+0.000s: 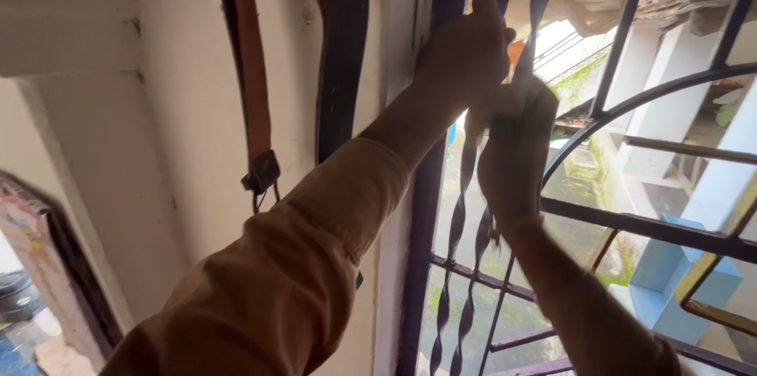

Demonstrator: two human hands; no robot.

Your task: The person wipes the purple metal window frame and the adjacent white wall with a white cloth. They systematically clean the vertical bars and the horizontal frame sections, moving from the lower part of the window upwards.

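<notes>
Both my hands are raised to a purple metal window grille. My left hand, on a tan-sleeved arm, is closed high up on the grille, its fingers curled by a twisted bar. My right hand sits just below and to the right, clenched in a fist around a twisted bar. Both hands are dark against the daylight, so anything small between the fingers is hidden.
A brown belt with a buckle and a black belt hang on the white wall left of the window. Outside are wet ground, white pillars and a blue block. A dark-framed opening lies at the lower left.
</notes>
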